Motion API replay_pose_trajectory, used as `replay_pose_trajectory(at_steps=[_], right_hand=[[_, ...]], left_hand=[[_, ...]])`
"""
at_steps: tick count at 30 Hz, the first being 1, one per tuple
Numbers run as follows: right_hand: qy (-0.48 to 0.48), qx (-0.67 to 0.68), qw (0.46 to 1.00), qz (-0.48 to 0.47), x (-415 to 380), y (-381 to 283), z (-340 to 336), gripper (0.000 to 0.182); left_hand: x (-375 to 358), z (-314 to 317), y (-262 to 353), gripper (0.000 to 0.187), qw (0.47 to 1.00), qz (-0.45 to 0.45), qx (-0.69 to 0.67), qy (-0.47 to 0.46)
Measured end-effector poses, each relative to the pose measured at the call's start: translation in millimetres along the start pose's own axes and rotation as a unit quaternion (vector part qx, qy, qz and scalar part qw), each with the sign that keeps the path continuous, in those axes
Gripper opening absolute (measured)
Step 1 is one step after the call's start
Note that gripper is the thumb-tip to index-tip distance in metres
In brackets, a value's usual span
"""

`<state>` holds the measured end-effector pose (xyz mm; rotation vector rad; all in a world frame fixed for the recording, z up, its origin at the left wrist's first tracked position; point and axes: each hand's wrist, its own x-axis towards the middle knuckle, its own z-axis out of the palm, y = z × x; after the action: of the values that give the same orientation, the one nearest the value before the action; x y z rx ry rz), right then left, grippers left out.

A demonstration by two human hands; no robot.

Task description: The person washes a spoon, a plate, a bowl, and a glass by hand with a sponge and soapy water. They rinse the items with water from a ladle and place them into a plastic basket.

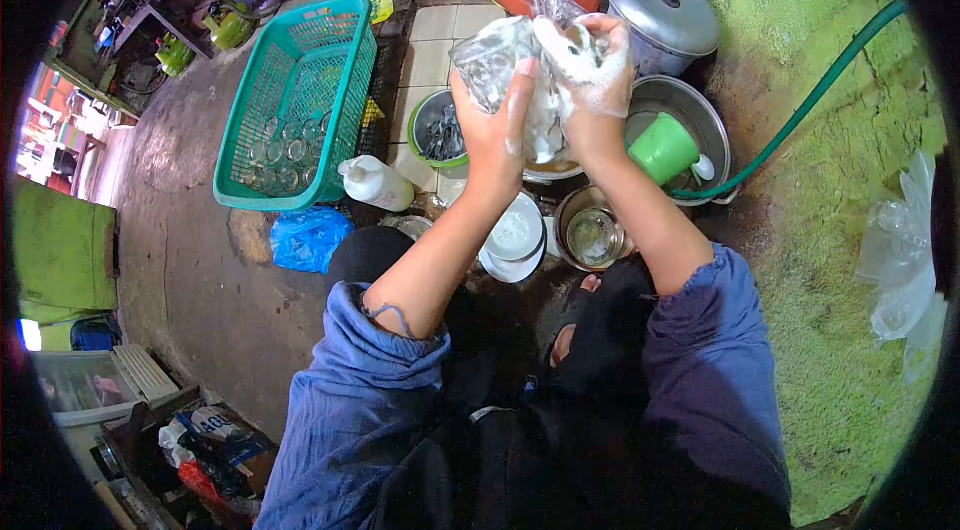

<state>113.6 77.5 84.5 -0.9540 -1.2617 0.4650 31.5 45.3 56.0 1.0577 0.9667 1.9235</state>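
My left hand (492,115) is wrapped round a clear drinking glass (484,62) streaked with suds, raised in front of me. Close against it, my right hand (600,75) is closed and thickly coated in white foam. What its curled fingers grip is hidden by the lather. Below the hands, a pan partly shows, mostly covered by my wrists. To the left of my left hand is a green-rimmed bowl (440,127) with metal cutlery in it. White dishes (514,238) and a metal pot (590,230) with a glass bowl inside sit under my forearms.
A teal basket (228,155) holds several glasses at the left, beside a white bottle (376,182) and a blue plastic bag (308,238). At the right are a lidded pot (664,20), a basin with a green dipper (664,148) and a green hose (830,80) along the wall.
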Motion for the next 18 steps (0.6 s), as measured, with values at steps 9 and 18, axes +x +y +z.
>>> replay_pose_trajectory(at_steps=[9, 18], right_hand=[[-0.127, 0.241, 0.951, 0.146, 0.8, 8.0, -6.5, 0.017], [-0.118, 0.349, 0.883, 0.291, -31.0, 29.0, 7.8, 0.035]], left_hand=[[8.6, -6.8, 9.0, 0.039, 0.97, -0.171, -0.169, -0.033], [18.7, -12.1, 13.2, 0.041, 0.985, -0.097, -0.14, 0.036]])
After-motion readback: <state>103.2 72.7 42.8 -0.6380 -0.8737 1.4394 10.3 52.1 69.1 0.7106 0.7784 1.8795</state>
